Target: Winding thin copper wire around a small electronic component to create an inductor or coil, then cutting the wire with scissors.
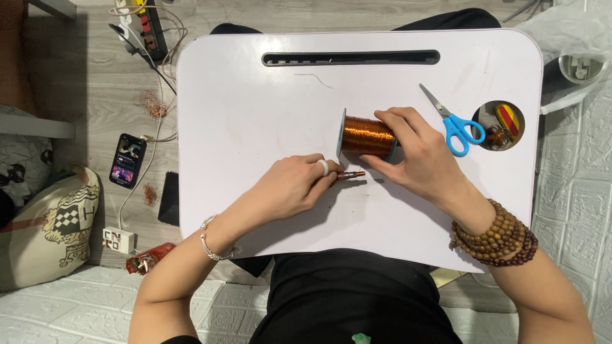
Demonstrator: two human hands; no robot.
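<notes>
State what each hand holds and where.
Left hand: small copper-wound rod, by its near end. Right hand: copper wire spool, around its right end.

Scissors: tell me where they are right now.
In the head view the blue-handled scissors lie on the white lap desk, toward its right side, between the right hand and the round cup hole.

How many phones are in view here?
2. A phone with a lit screen lies on the grey wood floor left of the white lap table; a dark phone lies beside it, partly hidden under the table's edge.
</notes>
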